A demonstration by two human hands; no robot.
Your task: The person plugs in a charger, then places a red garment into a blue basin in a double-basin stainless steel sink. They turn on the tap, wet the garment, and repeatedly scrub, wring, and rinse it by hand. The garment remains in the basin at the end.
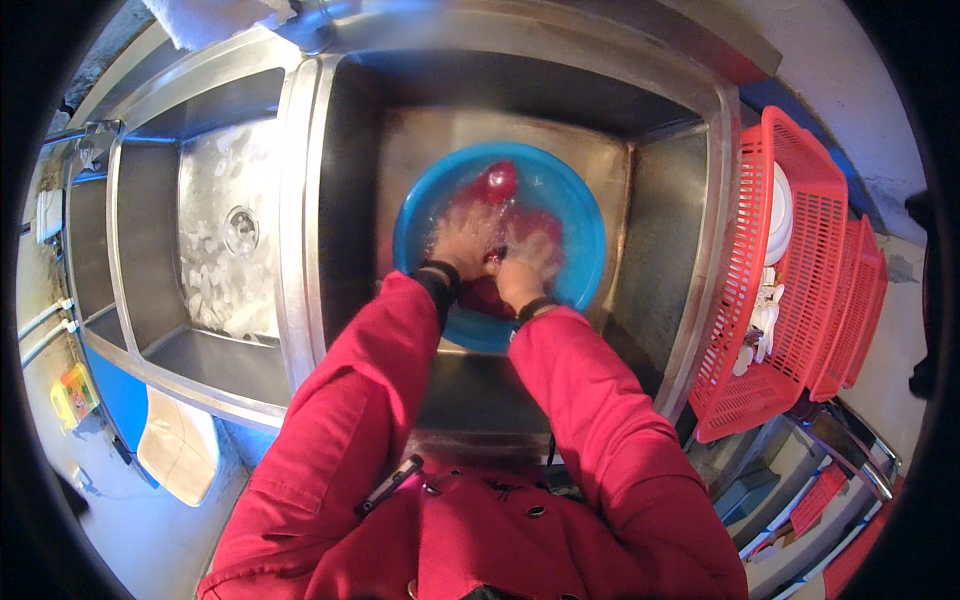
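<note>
A round blue plastic basin stands in the large stainless steel sink compartment, with water in it. Red cloth lies in the water, and one part bulges up at the far side. My left hand is in the basin over the cloth, its fingers blurred by motion and water. Close beside it, my right hand also reaches into the water at the cloth. A small dark spot of cloth shows between the two hands. Whether either hand grips the cloth is too blurred to make out.
On the left is a smaller sink compartment with a drain and whitish foam patches. Red plastic baskets line the right side, the nearest holding white bowls and spoons. A chair stands at lower left.
</note>
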